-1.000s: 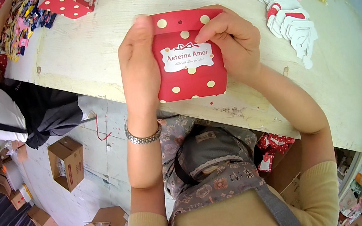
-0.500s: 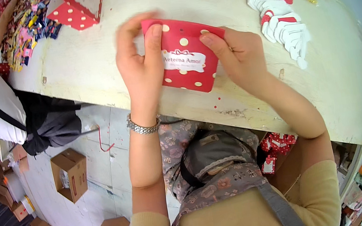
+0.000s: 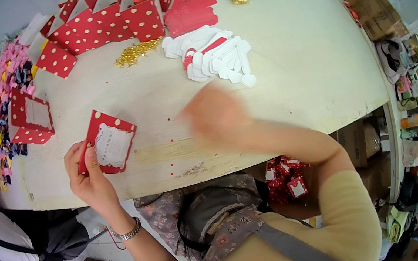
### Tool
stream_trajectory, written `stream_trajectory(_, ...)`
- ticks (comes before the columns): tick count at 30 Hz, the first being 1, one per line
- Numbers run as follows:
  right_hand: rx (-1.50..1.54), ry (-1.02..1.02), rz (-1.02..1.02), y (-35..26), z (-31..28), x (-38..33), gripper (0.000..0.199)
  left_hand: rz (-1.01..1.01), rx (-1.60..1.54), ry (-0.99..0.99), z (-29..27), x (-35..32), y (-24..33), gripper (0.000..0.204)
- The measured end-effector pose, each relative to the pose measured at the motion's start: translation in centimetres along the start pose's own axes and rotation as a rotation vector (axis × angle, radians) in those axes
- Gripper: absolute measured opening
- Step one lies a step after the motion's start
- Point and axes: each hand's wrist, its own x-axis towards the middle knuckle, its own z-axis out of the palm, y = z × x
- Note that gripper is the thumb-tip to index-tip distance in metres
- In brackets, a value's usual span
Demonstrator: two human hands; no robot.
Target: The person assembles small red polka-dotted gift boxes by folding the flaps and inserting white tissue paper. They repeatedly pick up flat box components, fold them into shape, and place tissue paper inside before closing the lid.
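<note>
A red gift box [image 3: 108, 142] with cream dots and a white label is pinched in my left hand [image 3: 89, 174], thumb on its front, tilted above the table's near left part. My right hand [image 3: 214, 112] is smeared by motion over the middle of the table, apart from the box, so its fingers cannot be made out. Just beyond it lies a fanned pile of white die-cut tags [image 3: 214, 56] with a few red ones among them. Red die-cut tags [image 3: 190, 13] are heaped behind those, and small gold pieces [image 3: 139, 52] lie to their left.
Dotted red boxes [image 3: 115, 22] stand open in a row at the back. Another dotted box [image 3: 30, 119] stands at left beside many coloured bows [image 3: 1, 114]. A person [image 3: 5, 242] is at far left. Red packets [image 3: 285, 175] fill a carton below the table [image 3: 315, 75].
My view has swung to the right. The right hand has let go of the red box and moved away from it. The left hand keeps the box, now tilted.
</note>
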Motion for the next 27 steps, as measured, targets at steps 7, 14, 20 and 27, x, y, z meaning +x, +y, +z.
stream_trajectory(7,-0.25,-0.039,0.845,6.9,-7.6,-4.3,0.027,-0.185,-0.031,-0.082,1.6,-0.4,1.5,0.02)
stream_trajectory(14,-0.504,-0.218,0.922,7.9,-10.3,-4.2,0.021,-0.052,-0.103,0.044,2.5,-0.7,0.4,0.012)
stream_trajectory(20,-0.769,-0.264,0.76,4.6,-8.9,-5.1,0.019,-0.024,-0.051,0.002,1.7,-0.1,1.0,0.01)
stream_trajectory(27,0.437,0.192,0.645,-4.0,-7.3,2.7,0.01,-0.158,-0.147,-0.054,0.4,0.5,1.2,0.01)
